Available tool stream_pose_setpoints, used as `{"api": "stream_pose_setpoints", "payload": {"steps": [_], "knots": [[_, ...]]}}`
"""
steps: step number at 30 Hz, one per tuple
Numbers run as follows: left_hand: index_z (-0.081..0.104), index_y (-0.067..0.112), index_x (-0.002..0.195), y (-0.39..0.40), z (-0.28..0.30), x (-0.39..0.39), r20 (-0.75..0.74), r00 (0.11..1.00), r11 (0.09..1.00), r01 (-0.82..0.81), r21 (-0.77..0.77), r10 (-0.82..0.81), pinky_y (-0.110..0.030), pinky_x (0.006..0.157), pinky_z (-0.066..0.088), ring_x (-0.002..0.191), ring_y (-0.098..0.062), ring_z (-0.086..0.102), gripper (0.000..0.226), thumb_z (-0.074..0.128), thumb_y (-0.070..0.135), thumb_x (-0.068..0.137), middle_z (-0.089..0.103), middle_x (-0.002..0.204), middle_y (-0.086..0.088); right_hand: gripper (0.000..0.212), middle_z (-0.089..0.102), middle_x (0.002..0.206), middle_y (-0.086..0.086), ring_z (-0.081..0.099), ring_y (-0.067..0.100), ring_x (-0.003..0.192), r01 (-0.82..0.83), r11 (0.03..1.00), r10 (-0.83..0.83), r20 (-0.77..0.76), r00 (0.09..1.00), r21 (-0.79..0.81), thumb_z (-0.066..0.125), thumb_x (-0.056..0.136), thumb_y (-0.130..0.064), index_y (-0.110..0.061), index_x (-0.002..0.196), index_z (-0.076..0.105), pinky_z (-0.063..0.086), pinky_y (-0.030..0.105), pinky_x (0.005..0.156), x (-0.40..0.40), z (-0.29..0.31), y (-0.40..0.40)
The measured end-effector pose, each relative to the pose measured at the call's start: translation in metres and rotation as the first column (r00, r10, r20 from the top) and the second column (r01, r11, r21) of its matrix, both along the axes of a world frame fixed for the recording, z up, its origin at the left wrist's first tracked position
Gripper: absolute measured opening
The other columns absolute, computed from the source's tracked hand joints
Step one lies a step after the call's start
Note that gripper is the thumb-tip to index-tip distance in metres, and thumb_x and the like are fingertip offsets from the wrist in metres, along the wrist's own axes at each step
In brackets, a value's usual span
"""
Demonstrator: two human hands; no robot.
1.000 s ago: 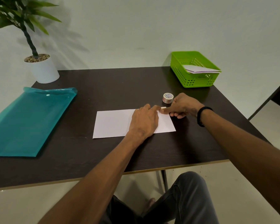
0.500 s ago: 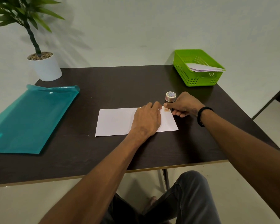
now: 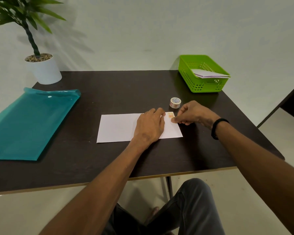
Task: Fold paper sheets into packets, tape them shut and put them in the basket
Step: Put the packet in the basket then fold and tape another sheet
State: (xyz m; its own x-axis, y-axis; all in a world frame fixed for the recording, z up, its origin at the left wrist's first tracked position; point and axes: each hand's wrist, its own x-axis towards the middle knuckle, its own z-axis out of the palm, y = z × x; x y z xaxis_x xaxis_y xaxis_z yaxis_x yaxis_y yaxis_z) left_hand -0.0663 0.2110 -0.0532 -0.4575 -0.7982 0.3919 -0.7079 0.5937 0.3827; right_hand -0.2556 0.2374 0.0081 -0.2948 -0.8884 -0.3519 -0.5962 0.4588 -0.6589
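Hands: left (image 3: 149, 128) flat on one packet (image 3: 119, 128), right (image 3: 192, 113) seemingly pinching one tape strip (image 3: 170, 115); one roll (image 3: 175, 102) nearby

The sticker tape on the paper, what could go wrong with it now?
The strip of tape sits right at the far corner of the folded paper, so it might catch only a little of the flap and peel open. The right hand presses it with one fingertip, which could leave it crooked or wrinkled. If the left hand lifts early, the paper may slide.
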Motion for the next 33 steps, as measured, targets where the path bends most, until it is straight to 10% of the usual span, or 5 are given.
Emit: {"api": "stream_pose_setpoints", "payload": {"steps": [8, 12, 15, 33], "knots": [[0.068, 0.025, 0.128, -0.019, 0.047, 0.045, -0.306, 0.95, 0.826, 0.218, 0.519, -0.058, -0.035, 0.095, 0.056, 0.113, -0.019, 0.065, 0.039, 0.072, 0.043, 0.094, 0.069, 0.121, 0.001, 0.048, 0.075, 0.101, 0.004, 0.07, 0.017, 0.095, -0.069, 0.978, 0.081, 0.054, 0.995, -0.197, 0.099, 0.063, -0.021, -0.016, 0.104, 0.074, 0.059, 0.031, 0.092, 0.005, -0.015, 0.044], [0.031, 0.038, 0.157, -0.037, 0.065, 0.099, 0.371, 0.914, 0.879, -0.036, 0.475, -0.163, -0.057, 0.118, 0.034, 0.146, -0.033, 0.035, 0.114, 0.075, 0.081, 0.061, 0.035, 0.159, -0.006, 0.044, 0.071, 0.106, -0.01, 0.066, 0.006, 0.098, 0.037, 0.888, -0.05, -0.015, 0.999, -0.458, 0.092, 0.073, -0.037, -0.025, 0.11, 0.071, 0.055, 0.021, 0.087, 0.018, -0.042, 0.076], [0.005, 0.044, 0.161, -0.042, 0.063, 0.127, 0.55, 0.814, 0.87, -0.123, 0.478, -0.188, -0.066, 0.121, 0.023, 0.154, -0.039, 0.013, 0.141, 0.078, 0.083, 0.046, 0.013, 0.168, -0.005, 0.035, 0.067, 0.106, -0.011, 0.063, 0.004, 0.096, 0.045, 0.836, -0.121, -0.104, 0.987, -0.547, 0.086, 0.08, -0.039, -0.024, 0.108, 0.071, 0.051, 0.016, 0.082, 0.027, -0.052, 0.089], [0.019, 0.043, 0.152, -0.026, 0.053, 0.146, 0.602, 0.795, 0.885, -0.223, 0.408, -0.077, -0.064, 0.119, 0.027, 0.146, -0.037, 0.03, 0.125, 0.082, 0.081, 0.051, 0.031, 0.159, -0.01, 0.024, 0.062, 0.11, -0.004, 0.06, 0.01, 0.097, 0.012, 0.818, -0.158, -0.206, 0.966, -0.575, 0.081, 0.087, -0.033, -0.021, 0.105, 0.07, 0.046, 0.016, 0.081, 0.04, -0.058, 0.104]]}}
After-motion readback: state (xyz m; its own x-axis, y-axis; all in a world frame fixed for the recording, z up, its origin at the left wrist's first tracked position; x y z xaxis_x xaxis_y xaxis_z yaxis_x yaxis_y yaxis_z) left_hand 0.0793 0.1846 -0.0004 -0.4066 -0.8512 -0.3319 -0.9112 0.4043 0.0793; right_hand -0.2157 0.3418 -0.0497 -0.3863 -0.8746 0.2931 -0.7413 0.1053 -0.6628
